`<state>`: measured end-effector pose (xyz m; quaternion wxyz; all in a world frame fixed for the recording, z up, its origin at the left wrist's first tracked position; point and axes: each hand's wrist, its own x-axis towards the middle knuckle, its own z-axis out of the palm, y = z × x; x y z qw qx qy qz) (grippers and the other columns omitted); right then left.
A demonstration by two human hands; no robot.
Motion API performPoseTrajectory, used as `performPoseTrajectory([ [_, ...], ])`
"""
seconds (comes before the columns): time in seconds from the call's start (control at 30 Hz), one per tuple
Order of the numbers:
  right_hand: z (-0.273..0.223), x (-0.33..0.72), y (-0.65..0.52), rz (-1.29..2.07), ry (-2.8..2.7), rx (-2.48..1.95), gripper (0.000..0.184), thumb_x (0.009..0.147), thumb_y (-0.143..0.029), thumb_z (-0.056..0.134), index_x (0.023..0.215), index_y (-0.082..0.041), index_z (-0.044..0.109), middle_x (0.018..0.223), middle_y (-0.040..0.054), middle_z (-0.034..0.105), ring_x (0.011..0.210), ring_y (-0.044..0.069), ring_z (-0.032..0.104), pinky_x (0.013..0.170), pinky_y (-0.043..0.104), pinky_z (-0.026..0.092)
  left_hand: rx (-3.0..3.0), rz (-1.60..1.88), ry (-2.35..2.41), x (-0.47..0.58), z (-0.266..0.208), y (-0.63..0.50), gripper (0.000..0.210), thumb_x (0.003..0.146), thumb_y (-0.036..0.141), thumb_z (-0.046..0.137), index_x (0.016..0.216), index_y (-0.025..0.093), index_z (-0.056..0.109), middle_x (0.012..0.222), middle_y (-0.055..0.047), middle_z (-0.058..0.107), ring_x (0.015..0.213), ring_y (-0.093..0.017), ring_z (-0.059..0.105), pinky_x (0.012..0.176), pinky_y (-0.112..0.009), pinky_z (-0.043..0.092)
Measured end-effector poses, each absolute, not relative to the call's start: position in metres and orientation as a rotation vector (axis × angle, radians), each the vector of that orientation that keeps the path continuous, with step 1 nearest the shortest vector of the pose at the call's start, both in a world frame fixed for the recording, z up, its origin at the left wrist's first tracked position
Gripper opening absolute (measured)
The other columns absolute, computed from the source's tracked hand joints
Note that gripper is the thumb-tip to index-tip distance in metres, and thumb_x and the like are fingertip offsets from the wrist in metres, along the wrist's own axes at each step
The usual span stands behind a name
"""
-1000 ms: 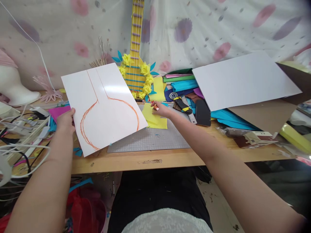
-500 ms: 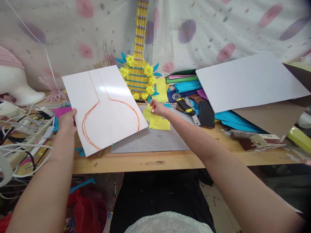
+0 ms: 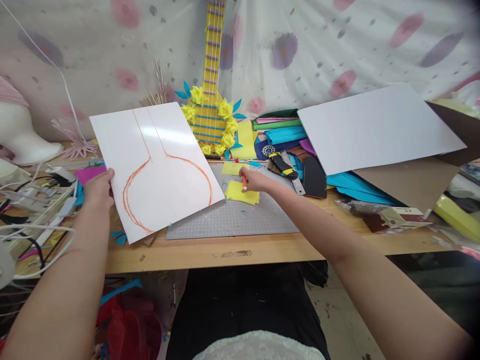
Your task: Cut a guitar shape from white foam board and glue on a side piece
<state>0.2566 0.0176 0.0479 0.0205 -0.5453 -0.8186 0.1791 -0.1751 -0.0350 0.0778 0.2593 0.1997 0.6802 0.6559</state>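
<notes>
My left hand [image 3: 99, 190] grips the left edge of a white board [image 3: 176, 180], which is tilted up above the table. An orange outline of a long neck and round body is drawn on it. My right hand [image 3: 254, 180] is closed around an orange marker [image 3: 244, 180], over yellow paper pieces [image 3: 238, 192] on a grey cutting mat [image 3: 210, 220]. Behind the board stands a yellow paper guitar [image 3: 210, 117] with strings, trimmed with yellow paper flowers and blue leaves.
To the right lie a yellow-black utility knife [image 3: 283, 166], a dark phone [image 3: 314, 177], folded coloured papers [image 3: 287, 134] and a large white board [image 3: 378, 130]. White cables and a power strip [image 3: 48, 220] crowd the left. A foam head [image 3: 22, 132] stands behind them.
My right hand has moved slightly toward me and right with the orange marker, over the yellow paper. The board stays in my left hand. The view has shifted a little.
</notes>
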Motion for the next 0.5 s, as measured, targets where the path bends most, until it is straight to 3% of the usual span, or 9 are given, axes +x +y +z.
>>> performPoseTrajectory([
  [0.23,0.053,0.251,0.031,0.549,-2.5,-1.739,0.046,0.065,-0.019,0.069,0.104,-0.022,0.046,0.097,0.0057,0.064,0.082,0.02,0.059,0.058,0.024,0.033,0.551,1.791,1.784,-0.177,0.078,-0.033,0.019,0.054,0.03,0.072,0.064,0.024,0.057,0.076,-0.005,0.07,0.098,-0.026,0.064,0.076,-0.046,0.053],
  [0.5,0.054,0.242,0.089,0.288,-2.484,-1.642,0.041,0.072,-0.014,0.06,0.111,-0.019,0.047,0.096,0.0095,0.064,0.083,0.022,0.059,0.064,0.027,0.036,0.452,1.909,1.681,-0.168,0.081,-0.031,0.007,0.068,0.008,0.062,0.071,0.015,0.061,0.058,0.001,0.058,0.068,-0.015,0.064,0.07,-0.034,0.058],
])
